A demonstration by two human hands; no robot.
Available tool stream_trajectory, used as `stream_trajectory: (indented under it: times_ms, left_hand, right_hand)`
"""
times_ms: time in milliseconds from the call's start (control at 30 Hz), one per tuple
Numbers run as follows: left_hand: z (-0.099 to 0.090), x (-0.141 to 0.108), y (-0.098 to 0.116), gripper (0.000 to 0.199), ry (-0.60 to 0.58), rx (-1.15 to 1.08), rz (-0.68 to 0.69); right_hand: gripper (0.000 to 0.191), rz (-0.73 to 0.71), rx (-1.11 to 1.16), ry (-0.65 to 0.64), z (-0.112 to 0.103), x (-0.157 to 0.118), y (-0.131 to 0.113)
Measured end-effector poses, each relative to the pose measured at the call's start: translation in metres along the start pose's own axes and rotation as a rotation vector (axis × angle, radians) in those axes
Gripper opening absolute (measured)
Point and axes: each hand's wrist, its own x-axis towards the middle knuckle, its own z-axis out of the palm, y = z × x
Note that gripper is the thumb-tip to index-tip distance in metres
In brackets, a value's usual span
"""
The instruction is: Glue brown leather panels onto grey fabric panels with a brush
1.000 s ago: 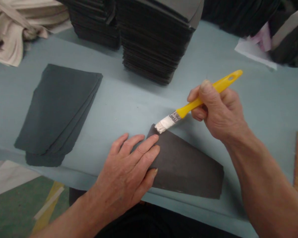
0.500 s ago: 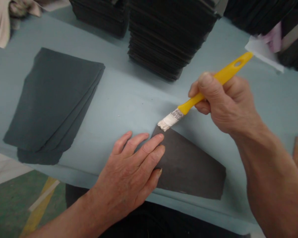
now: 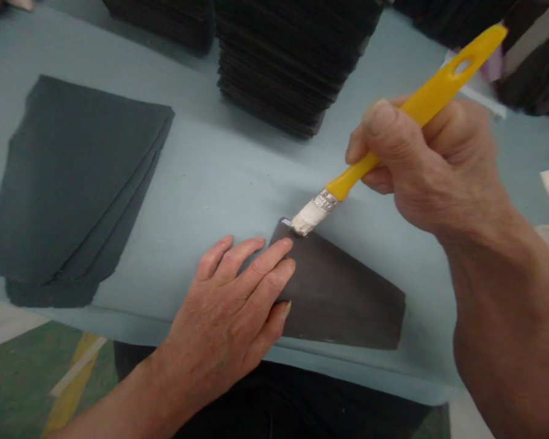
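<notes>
A dark grey tapered piece (image 3: 343,292) lies flat near the front edge of the light blue table (image 3: 201,177). My left hand (image 3: 242,299) rests on its left end, fingers spread and holding nothing. In my right hand (image 3: 421,152) is a yellow-handled brush (image 3: 352,177), gripped between thumb and fingers with the handle slanting up to the right. Its whitish bristles touch the piece's upper left edge, just beyond my left fingertips. A small wet, shiny streak shows at that corner, left of the bristles.
Several dark green-grey pieces (image 3: 82,177) lie fanned out on the left. A tall stack of dark sheets (image 3: 288,61) stands at the back, with another stack (image 3: 165,24) to its left. More dark material (image 3: 540,79) and pale scraps are at the right.
The view has shifted slightly. The brush handle has tilted up and right with my right hand, and a shiny streak now shows at the piece's corner. My left hand keeps its place on the piece.
</notes>
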Motion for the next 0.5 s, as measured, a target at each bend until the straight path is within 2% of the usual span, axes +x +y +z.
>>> stream_trajectory:
  times_ms: [167,333,500]
  left_hand:
    - [0.000,0.000,-0.001,0.031,-0.010,-0.005,-0.001]
    - [-0.001,-0.001,-0.001,0.033,-0.012,-0.029,-0.004]
    - [-0.002,-0.001,-0.001,0.034,-0.035,-0.028,-0.002]
  right_hand:
    - [0.042,-0.028,0.007,-0.011,0.009,0.005,0.001]
    - [0.057,-0.011,0.048,-0.027,0.002,0.002,0.006]
    - [0.060,0.023,0.048,-0.007,-0.005,-0.004,0.006]
